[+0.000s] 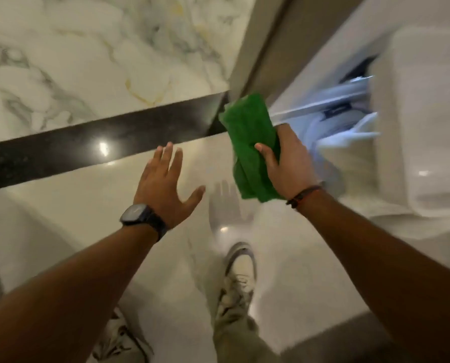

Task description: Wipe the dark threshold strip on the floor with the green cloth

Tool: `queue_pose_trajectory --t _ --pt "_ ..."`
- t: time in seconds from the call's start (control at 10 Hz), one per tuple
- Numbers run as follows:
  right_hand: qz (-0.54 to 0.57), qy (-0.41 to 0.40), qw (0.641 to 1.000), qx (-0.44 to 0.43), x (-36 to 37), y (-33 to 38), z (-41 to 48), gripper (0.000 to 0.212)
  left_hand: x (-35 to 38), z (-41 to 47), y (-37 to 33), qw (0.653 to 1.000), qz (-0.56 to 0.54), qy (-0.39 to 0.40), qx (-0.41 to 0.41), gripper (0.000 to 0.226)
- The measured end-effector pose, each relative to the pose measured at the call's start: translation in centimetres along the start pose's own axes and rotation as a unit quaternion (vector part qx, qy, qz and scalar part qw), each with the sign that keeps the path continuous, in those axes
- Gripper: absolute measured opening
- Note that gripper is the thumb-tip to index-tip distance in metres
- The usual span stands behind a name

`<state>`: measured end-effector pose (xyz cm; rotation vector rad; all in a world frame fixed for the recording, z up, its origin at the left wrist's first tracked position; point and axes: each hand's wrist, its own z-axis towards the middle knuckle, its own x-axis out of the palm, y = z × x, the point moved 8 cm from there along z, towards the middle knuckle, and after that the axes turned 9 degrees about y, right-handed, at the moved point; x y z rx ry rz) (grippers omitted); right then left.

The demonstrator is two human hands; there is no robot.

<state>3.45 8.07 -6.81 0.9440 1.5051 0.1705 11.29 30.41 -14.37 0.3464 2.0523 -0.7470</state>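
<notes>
A dark threshold strip (87, 148) runs across the glossy floor from the left edge up to a door frame at centre right. My right hand (289, 163) holds a folded green cloth (250, 142) in the air, its top end over the strip's right end. My left hand (163, 184) hovers above the pale tile just in front of the strip, fingers spread, nothing in it. A dark watch sits on the left wrist and a thin band on the right wrist.
Beyond the strip lies veined marble floor (87, 53). A beige door frame (260, 48) rises at the strip's right end. A white fixture (428, 113) with blurred white parts stands at the right. My shoes (239, 268) and light trousers are on the tile below.
</notes>
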Motion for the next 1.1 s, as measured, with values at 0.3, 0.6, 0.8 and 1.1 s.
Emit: queue_pose_trajectory --t 0.3,0.6,0.8,1.1 --pt "-0.025 -0.152 0.978 0.143 -29.3 -6.8 -5.3 0.019 -9.8 1.3 -27.0 0.984 -0.062 0.047 0.159 0.090" --pt "0.025 -0.029 0.970 0.239 -25.7 -17.6 -1.0 0.026 -7.9 8.0 -36.3 0.982 -0.027 0.032 0.185 0.078" --pt "-0.118 -0.075 0.955 0.260 -22.8 -21.4 -4.0 0.056 -4.0 9.6 -38.9 0.960 0.103 0.021 0.260 0.078" --pt "-0.239 0.063 0.951 0.187 -18.9 -18.5 -2.7 0.068 -5.9 8.6 -36.8 0.961 0.093 0.011 0.262 0.085"
